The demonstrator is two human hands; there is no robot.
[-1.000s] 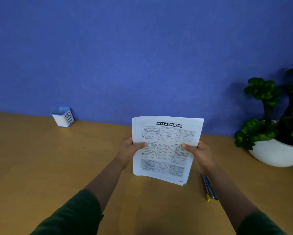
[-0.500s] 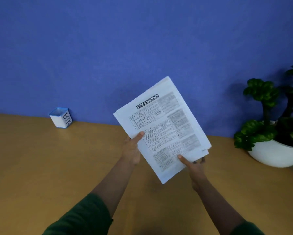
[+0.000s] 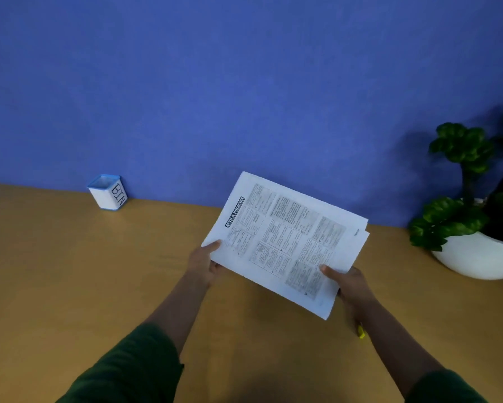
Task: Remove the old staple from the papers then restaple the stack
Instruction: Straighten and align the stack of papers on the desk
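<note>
A stack of printed white papers (image 3: 285, 239), headed "ACTS & POLICIES", hangs above the wooden desk, turned sideways so the heading runs up its left edge. My left hand (image 3: 205, 263) pinches the stack's near-left corner, thumb on top. My right hand (image 3: 347, 283) grips the near-right edge, thumb on the top sheet. The sheets fan slightly at the far right corner. No staple shows at this size. A yellow-tipped tool (image 3: 360, 333) peeks out from under my right wrist; the rest of it is hidden.
A small white cup with a blue rim, marked "BIN" (image 3: 108, 193), stands at the back left by the blue wall. A green plant in a white pot (image 3: 477, 251) occupies the right side. The wooden desk (image 3: 70, 271) stretches across the view.
The papers have turned clockwise from upright to lying sideways and have come lower. My right hand has slid to the near-right edge; my left hand now holds the near-left corner.
</note>
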